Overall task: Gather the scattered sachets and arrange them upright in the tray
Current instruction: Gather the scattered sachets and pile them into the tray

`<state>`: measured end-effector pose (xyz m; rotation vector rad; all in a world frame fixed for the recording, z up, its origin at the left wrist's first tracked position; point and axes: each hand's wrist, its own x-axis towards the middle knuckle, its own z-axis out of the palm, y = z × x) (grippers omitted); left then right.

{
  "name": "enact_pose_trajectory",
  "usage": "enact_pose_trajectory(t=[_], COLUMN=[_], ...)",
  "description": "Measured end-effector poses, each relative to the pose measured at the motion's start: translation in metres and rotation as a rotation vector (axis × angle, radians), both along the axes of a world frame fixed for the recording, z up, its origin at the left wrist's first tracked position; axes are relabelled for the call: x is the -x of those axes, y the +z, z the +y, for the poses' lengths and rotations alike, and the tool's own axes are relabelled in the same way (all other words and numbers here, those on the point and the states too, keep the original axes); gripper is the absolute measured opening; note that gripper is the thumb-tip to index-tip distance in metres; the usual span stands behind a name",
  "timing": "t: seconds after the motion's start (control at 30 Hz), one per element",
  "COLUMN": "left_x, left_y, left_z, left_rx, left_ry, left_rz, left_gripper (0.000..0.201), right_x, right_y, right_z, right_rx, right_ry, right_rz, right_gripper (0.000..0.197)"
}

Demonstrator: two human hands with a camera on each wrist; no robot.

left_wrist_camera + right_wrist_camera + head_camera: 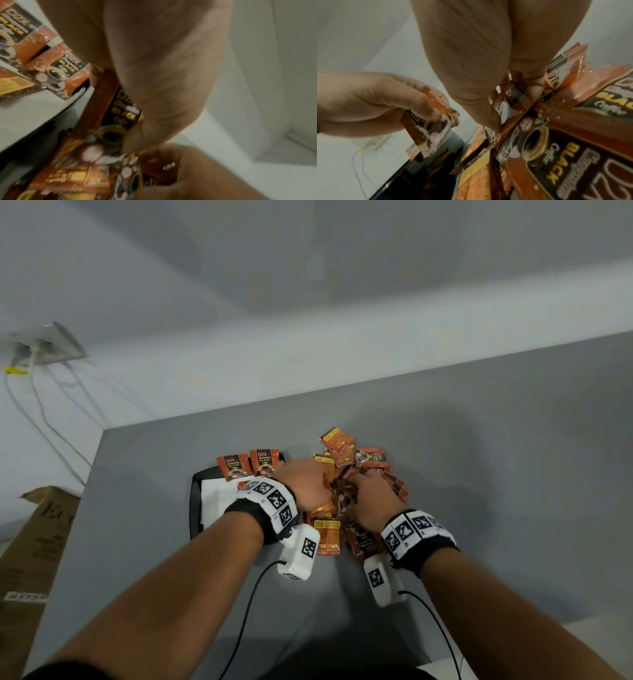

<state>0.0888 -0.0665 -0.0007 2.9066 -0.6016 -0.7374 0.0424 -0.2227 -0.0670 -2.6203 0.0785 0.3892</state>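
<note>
Progress looks slight, judging by how things lie: two coffee sachets (pixel 247 466) stand upright at the far side of the black tray (pixel 194 508), which holds a white paper liner (pixel 214 501), while most of the sachets lie in a loose pile (pixel 356 470) on the grey table (pixel 479 474) just beside the tray's right edge. Nearly all the gathering and standing-up remains.

Both hands are down in that pile. From the head camera the left hand (pixel 303 484) and right hand (pixel 371 499) hide their own fingers, so the grips cannot be read there. The right wrist view settles it: the left hand (pixel 373 105) pinches one sachet (pixel 429 129) between thumb and fingers, lifted off the heap, and the right hand (pixel 471 54) has its fingertips closed on the edge of another sachet (pixel 510 100) among those lying flat. The left wrist view, blurred, adds the printed fronts of the standing sachets (pixel 67 71), which read black coffee, and another sachet (pixel 120 111) under the left hand (pixel 154 60).

Only the head camera shows the wall socket (pixel 48 344) with its cables and the cardboard box (pixel 37 542) left of the table.
</note>
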Motion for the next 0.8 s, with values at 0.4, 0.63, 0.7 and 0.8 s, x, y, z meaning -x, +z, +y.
enact_pose_trajectory(t=[0.4,0.63,0.7,0.8], left_x=[0.001,0.004,0.004,0.004], left_y=[-0.054,-0.053,-0.053,-0.052], left_z=[-0.019,-0.018,-0.017,-0.015], left_rx=[-0.247,-0.173,-0.145,-0.069], left_ry=[-0.093,-0.08,-0.061,-0.054], left_rz=[-0.148,-0.139,-0.15,-0.141], left_gripper=[0.029,0.034,0.041,0.048], right_x=[0.007,-0.005,-0.01,-0.017], right_y=[0.008,0.06,0.065,0.047], right_z=[0.0,-0.031,-0.033,-0.027], right_rx=[-0.119,-0.346,-0.313,-0.191], right_ry=[0.027,-0.165,-0.144,-0.08], right_rz=[-0.024,-0.032,-0.037,0.022], right_gripper=[0.022,0.012,0.015,0.017])
